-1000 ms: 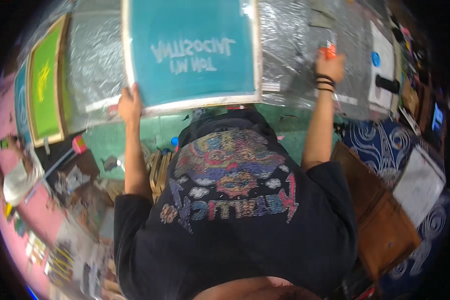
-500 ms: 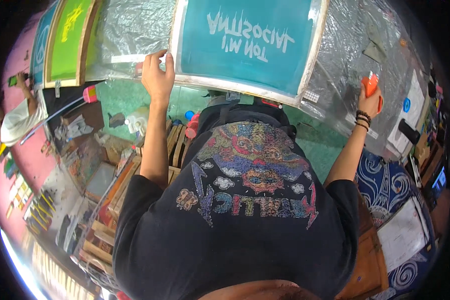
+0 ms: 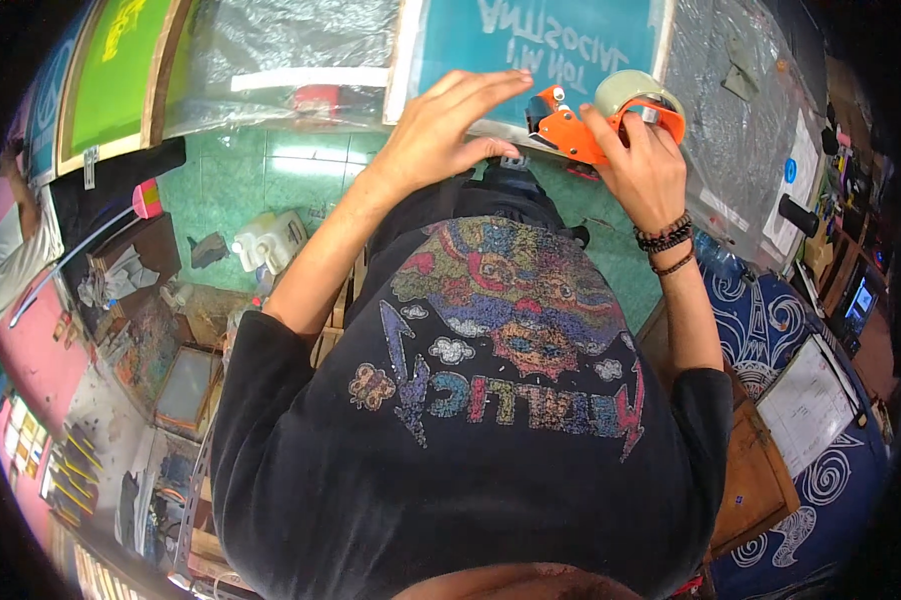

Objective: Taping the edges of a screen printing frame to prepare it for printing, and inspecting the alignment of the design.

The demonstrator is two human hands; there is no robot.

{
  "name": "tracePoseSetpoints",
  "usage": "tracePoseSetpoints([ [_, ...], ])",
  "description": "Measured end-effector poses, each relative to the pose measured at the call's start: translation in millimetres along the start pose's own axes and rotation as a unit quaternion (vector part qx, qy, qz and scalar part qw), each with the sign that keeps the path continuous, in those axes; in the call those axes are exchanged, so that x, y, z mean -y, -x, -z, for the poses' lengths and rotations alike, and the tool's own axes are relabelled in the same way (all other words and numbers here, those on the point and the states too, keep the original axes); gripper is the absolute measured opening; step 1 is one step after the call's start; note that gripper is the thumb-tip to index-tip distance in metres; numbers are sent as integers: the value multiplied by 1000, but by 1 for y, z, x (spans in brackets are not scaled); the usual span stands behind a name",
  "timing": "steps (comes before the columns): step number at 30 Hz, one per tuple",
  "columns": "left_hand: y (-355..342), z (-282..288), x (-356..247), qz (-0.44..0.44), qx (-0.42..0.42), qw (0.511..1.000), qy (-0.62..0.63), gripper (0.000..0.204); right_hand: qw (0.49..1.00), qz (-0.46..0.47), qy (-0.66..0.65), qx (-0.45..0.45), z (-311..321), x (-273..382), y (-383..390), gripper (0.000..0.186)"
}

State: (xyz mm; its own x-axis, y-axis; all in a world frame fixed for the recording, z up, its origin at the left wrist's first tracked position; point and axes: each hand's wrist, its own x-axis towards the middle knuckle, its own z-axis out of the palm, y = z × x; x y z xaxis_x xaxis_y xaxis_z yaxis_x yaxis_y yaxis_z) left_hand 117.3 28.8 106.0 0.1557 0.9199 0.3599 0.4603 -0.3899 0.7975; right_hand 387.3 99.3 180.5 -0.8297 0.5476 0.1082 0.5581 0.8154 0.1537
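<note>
My right hand (image 3: 646,170) grips an orange tape dispenser (image 3: 573,132) that carries a wide roll of tape (image 3: 631,88). The dispenser is over the near edge of a teal printing screen (image 3: 446,45) with white mirrored lettering and a pale frame. Just left of the dispenser's front end, my left hand (image 3: 431,135) is open, fingers stretched toward it and thumb apart. Whether a strip of tape runs between the fingers and the dispenser I cannot make out. Part of the screen's near edge is hidden behind my hands and the dispenser.
Clear plastic sheeting (image 3: 271,40) covers the table around the screen. A green screen with a wooden frame (image 3: 111,80) stands at the left. A white jug (image 3: 271,240) is on the green floor. Another person's arm (image 3: 21,200) shows at the far left.
My right hand has brought the tape dispenser leftward from the far right of the table to the screen's near edge. My left hand has moved right, from the frame's left side toward the dispenser.
</note>
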Motion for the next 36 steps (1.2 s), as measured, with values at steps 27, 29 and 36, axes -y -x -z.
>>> tracePoseSetpoints([
  [27,6,-47,-24,272,-117,954,54,15,908,-159,-361,143,-16,12,-3,68],
  [29,1,-54,-24,265,-123,956,22,16,890,-186,-374,181,-10,-2,-1,66],
  [36,-26,-49,-42,353,-156,921,-61,19,868,-180,-399,235,-32,-71,20,60],
])
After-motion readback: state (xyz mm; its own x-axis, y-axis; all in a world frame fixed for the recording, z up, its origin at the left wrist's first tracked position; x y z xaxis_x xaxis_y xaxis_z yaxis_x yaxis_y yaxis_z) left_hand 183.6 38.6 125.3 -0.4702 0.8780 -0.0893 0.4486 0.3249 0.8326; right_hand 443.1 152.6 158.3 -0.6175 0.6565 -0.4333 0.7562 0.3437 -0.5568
